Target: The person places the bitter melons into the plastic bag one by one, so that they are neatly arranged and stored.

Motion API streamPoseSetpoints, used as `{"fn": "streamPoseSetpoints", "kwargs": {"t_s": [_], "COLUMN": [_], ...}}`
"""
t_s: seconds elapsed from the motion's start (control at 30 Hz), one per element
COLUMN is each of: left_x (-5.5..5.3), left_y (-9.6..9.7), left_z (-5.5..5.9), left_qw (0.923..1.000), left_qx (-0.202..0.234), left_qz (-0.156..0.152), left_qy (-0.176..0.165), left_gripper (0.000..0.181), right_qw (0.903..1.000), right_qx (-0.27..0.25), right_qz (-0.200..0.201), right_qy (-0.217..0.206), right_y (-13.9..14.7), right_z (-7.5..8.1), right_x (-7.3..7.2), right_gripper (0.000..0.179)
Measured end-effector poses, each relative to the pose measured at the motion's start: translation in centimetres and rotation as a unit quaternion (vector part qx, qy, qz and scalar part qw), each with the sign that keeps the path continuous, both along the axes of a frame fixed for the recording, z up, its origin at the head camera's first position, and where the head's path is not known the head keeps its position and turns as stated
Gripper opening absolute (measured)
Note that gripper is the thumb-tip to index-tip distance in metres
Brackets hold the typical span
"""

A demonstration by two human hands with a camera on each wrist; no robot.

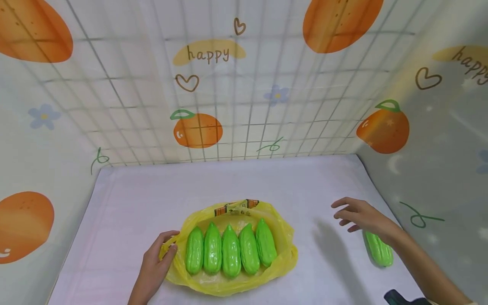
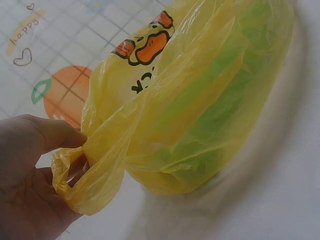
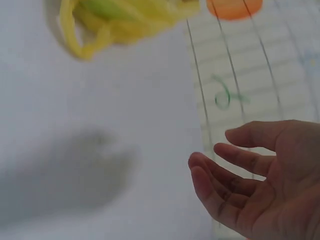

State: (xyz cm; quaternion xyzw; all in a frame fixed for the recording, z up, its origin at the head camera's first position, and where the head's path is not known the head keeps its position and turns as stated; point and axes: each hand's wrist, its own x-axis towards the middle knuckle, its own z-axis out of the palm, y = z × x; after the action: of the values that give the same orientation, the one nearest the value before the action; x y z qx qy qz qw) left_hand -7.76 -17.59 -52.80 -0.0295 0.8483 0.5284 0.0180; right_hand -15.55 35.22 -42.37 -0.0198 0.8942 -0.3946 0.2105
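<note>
A yellow plastic bag [image 1: 283, 231] lies wide open on the table, a duck print on its inner back side. Inside it, several glossy green, ridged, cucumber-like vegetables [image 1: 231, 252] stand side by side in a row. My left hand [image 1: 154, 256] holds the bag's left edge; in the left wrist view its thumb and fingers are around the handle loop [image 2: 102, 187]. My right hand [image 1: 360, 215] is raised over the table's right side, fingers loosely bent and holding nothing. Another green vegetable [image 1: 380, 250] lies below my right forearm, partly hidden by it.
The white-covered table [image 1: 129, 203] is enclosed by printed cloth walls at the back [image 1: 244, 84], left and right. A dark object [image 1: 396, 297] shows at the lower right by the forearm. My right hand casts a shadow on the table.
</note>
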Motion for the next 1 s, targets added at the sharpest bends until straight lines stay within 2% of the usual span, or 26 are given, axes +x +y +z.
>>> {"fn": "streamPoseSetpoints", "kwargs": {"t_s": [0.3, 0.5, 0.57, 0.63, 0.83, 1.0], "left_x": [0.0, 0.0, 0.0, 0.0, 0.0, 0.0], "left_y": [0.0, 0.0, 0.0, -0.1, -0.1, -0.1], "left_z": [0.1, 0.1, 0.1, 0.1, 0.2, 0.1], "left_qw": [0.9999, 1.0, 1.0, 1.0, 0.9999, 0.9998], "left_qx": [-0.001, 0.001, 0.0, 0.0, 0.0, -0.002], "left_qz": [0.006, 0.0, 0.0, 0.001, 0.002, 0.004], "left_qy": [-0.014, -0.004, 0.0, 0.0, -0.015, -0.019], "left_gripper": [0.031, 0.031, 0.031, 0.031, 0.031, 0.031], "right_qw": [0.9945, 0.9874, 0.9853, 0.9852, 0.9846, 0.9826], "right_qx": [0.073, 0.116, 0.129, 0.133, 0.12, 0.117], "right_qz": [-0.075, -0.091, -0.095, -0.099, -0.12, -0.125], "right_qy": [0.008, 0.057, 0.059, 0.045, -0.042, -0.072], "right_y": [6.0, 8.8, 9.5, 10.2, 11.6, 11.2], "right_z": [-1.2, -2.6, -3.0, -3.5, -5.2, -5.1], "right_x": [0.1, 0.7, 0.8, 0.8, 0.6, 0.6], "right_gripper": [0.045, 0.04, 0.042, 0.049, 0.079, 0.079]}}
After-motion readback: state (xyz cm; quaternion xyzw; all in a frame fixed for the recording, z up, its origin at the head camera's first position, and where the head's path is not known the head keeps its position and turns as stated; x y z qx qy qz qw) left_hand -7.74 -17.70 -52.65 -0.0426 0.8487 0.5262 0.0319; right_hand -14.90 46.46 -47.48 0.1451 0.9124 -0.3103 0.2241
